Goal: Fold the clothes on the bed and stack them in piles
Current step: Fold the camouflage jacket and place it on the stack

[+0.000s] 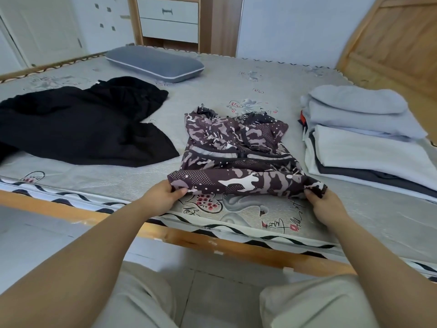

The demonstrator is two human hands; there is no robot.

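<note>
Clothes across the grey printed bed (pixel 212 91): black garment (pixel 78 124) spread unfolded at left, folded stack (pixel 361 138) of pale grey, white and dark pieces at right, purple camouflage-patterned garment (pixel 236 150) rumpled between, near hem pinched by left hand (pixel 165 195) and right hand (pixel 324 204), 2 corners.

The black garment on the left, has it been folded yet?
No, the black garment lies spread out and rumpled on the bed, apart from the folded pile on the right.
</note>
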